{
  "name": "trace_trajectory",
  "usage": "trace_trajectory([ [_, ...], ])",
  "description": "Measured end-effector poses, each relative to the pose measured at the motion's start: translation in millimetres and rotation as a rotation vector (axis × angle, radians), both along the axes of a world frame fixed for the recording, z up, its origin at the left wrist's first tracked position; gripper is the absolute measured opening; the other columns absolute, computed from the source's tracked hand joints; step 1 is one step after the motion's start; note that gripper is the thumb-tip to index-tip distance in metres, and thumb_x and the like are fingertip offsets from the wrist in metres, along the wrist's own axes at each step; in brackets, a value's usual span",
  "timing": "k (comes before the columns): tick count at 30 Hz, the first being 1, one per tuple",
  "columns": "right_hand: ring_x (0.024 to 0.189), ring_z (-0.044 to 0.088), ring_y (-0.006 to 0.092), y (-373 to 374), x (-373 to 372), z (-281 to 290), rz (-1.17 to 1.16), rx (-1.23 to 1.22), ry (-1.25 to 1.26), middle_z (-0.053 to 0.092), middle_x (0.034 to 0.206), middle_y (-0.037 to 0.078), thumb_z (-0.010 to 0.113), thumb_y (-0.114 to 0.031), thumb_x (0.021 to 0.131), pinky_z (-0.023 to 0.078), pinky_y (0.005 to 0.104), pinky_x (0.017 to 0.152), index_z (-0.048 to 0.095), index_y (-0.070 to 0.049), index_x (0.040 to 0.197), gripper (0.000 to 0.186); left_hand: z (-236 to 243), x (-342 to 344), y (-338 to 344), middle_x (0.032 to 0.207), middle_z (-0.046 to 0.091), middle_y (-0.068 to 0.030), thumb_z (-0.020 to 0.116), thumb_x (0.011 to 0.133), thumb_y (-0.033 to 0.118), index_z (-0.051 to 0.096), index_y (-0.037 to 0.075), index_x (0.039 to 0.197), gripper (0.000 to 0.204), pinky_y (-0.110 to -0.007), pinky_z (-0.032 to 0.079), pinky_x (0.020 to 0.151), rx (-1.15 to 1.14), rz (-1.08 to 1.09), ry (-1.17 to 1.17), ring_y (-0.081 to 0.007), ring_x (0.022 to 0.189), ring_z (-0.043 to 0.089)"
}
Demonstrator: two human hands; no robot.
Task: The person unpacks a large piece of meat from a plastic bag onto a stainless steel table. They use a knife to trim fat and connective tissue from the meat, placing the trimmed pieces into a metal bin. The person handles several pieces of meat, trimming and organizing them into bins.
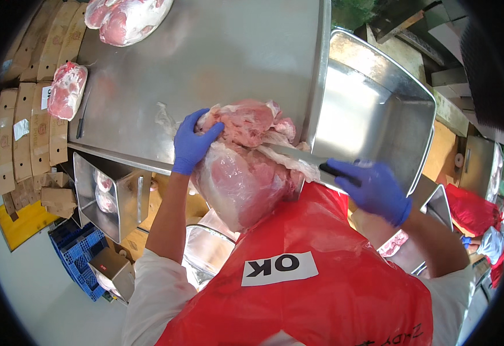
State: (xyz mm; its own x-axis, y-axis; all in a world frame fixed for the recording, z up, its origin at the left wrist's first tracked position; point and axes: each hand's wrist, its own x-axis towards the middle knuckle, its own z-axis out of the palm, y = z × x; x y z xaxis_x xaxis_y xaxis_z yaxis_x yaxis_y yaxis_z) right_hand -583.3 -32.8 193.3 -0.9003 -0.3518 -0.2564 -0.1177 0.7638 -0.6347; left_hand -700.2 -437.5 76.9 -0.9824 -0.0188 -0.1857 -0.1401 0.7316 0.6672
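Note:
A large piece of raw pink meat (pixel 234 181) with pale fat and membrane lies at the near edge of the metal table, partly overhanging it. My left hand (pixel 195 143), in a blue glove, grips its upper left side, the thumb lying over the flesh. From the right, my blue-gloved right hand (pixel 376 191) is closed round the dark handle of a knife (pixel 293 151). The blade points left and rests against the meat at a loose pale flap; the flesh hides its tip. Thin scraps of membrane (pixel 164 118) lie left of the meat.
Two more pieces of meat (pixel 128 22) (pixel 67 91) and a thin rod with a dark handle (pixel 80 127) lie on the metal table (pixel 206 57). A deep metal bin (pixel 373 109) adjoins its right edge. Cardboard boxes (pixel 24 132) and a metal tub (pixel 113 196) stand left. Another person's sleeve (pixel 490 245) shows right.

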Motion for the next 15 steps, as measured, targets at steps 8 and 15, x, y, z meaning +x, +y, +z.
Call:
trace_trajectory([
  [8,0.068,0.063,0.0329,-15.3,60.5,-88.3,-0.219,-0.175,-0.027,0.065,0.079,0.015,0.071,-0.02,0.091,0.052,0.042,0.064,0.063,-0.021,0.136,0.046,-5.6,11.3,-6.2,0.122,0.069,-0.0168,0.083,0.079,0.042,0.066,0.003,0.127,0.065,-0.038,0.051,0.097,0.089,0.156,0.008,-0.027,0.111,0.067],
  [15,0.065,0.062,0.0305,18.1,10.8,-2.4,-0.153,-0.165,-0.099,0.065,0.077,0.015,0.076,-0.015,0.086,0.051,0.04,0.063,0.071,-0.016,0.126,0.04,-19.1,2.5,-16.1,0.119,0.07,-0.017,0.084,0.078,0.039,0.066,0.002,0.126,0.063,-0.038,0.052,0.096,0.114,0.081,0.03,-0.0274,0.109,0.068],
])
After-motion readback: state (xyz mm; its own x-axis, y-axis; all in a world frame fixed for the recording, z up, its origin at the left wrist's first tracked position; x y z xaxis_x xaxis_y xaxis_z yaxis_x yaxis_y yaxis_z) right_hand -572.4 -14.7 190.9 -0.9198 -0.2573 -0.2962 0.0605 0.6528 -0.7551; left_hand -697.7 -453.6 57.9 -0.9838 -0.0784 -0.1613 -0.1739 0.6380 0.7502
